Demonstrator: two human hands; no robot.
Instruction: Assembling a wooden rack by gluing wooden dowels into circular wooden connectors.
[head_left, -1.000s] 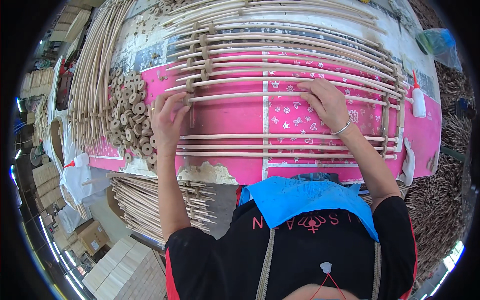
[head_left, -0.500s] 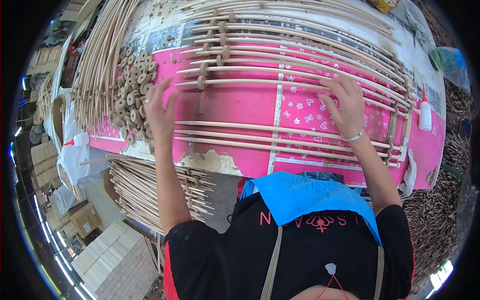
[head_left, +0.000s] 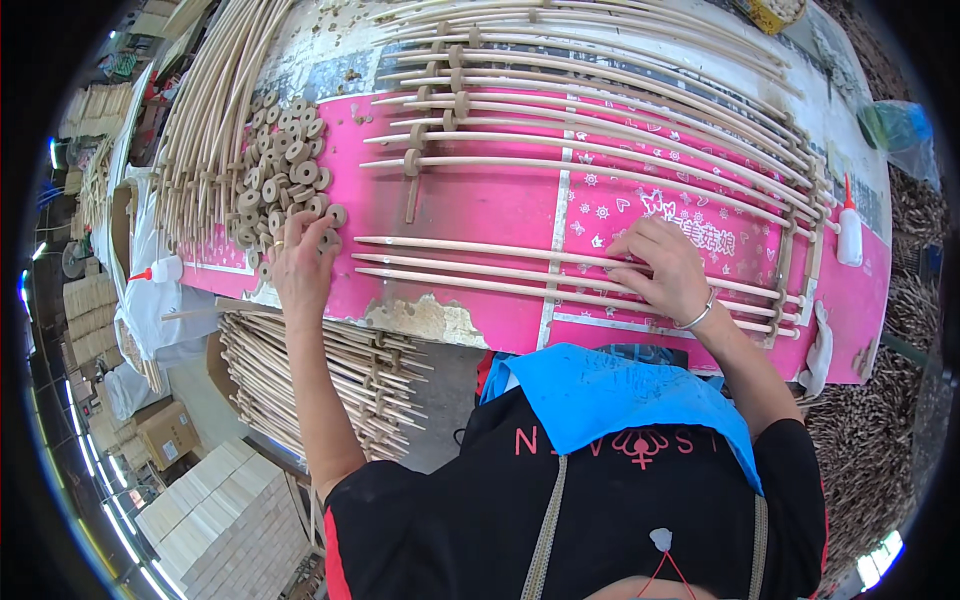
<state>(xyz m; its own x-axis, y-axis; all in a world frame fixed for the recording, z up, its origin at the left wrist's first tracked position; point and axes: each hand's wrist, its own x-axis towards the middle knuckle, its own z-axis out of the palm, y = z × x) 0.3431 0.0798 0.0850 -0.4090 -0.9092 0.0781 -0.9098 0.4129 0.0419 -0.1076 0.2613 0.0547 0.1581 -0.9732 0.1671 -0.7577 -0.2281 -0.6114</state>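
At the near edge of a pile of small round wooden rings (head_left: 290,150), my left hand (head_left: 300,270) has its fingers curled in, closed on a wooden ring (head_left: 329,240) that is partly covered by them. My right hand (head_left: 668,272) pinches a thin wooden rod (head_left: 480,248), the farthest of three lying side by side near the table's front. Their right ends meet a crosspiece at the right. Beyond them, a row of similar rods (head_left: 520,163) has wooden rings threaded near the left ends.
A long bundle of rods (head_left: 205,130) lies left of the rings. White glue bottles with red tips stand at the right (head_left: 849,235) and lie at the left (head_left: 160,272). More rods (head_left: 310,375) are stacked below the pink table's (head_left: 470,200) front edge.
My left hand has come down and left onto the near edge of the ring pile. My right hand has moved nearer to me, from the far row of rods to the near rods.
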